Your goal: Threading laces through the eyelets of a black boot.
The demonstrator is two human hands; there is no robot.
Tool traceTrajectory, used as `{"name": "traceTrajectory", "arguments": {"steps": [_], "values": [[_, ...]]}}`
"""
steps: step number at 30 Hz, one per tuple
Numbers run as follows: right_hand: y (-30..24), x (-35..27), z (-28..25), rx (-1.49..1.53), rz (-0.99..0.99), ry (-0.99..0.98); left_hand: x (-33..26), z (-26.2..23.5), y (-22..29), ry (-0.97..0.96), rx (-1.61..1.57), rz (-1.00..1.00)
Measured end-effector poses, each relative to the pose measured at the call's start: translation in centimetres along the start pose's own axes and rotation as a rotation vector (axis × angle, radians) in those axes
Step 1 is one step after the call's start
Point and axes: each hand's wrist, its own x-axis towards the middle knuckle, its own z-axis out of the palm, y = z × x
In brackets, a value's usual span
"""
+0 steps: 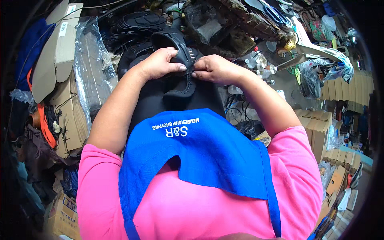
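A black leather shoe upper [185, 82] is held up over my lap, its curved opening at the far side and a row of pale stitch-like marks showing near my right fingers. On its left side my left hand [163, 64] is closed, with the thumb pressed flat against the leather. My right hand [214, 69] pinches the upper's right edge, thumb and forefinger together. Whether a needle or thread sits between those fingertips is too small to make out. The lower end of the upper curls toward me above my black-covered lap [152, 98].
Stacked black shoe pieces [138, 24] lie just beyond my left hand. Cardboard and a plastic-wrapped bundle [94, 68] stand at the left. Small bottles [262, 64] and a long blade-like strip [290, 63] are at the right, above cardboard boxes [316, 128]. A blue apron [200, 156] covers my front.
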Motion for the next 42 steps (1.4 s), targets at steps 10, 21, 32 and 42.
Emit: {"name": "traceTrajectory", "arguments": {"steps": [10, 21, 32, 42], "values": [[-0.1, -4.3, -0.7, 0.001, -0.094, 0.124, 0.0, -0.1, 0.1, -0.014, -0.065, -0.032], [-1.1, -3.9, 1.1, 0.2, 0.072, 0.378, -3.9, -0.7, 3.0, 0.498, 0.307, 0.023], [-1.4, -2.2, 1.5, -0.01, 0.064, 0.408, -6.4, 0.8, 3.3, 0.392, 0.434, 0.039], [-4.8, -0.9, 0.1, 0.112, 0.166, 0.326, -6.3, 2.0, 4.2, 0.372, 0.312, 0.072]]}}
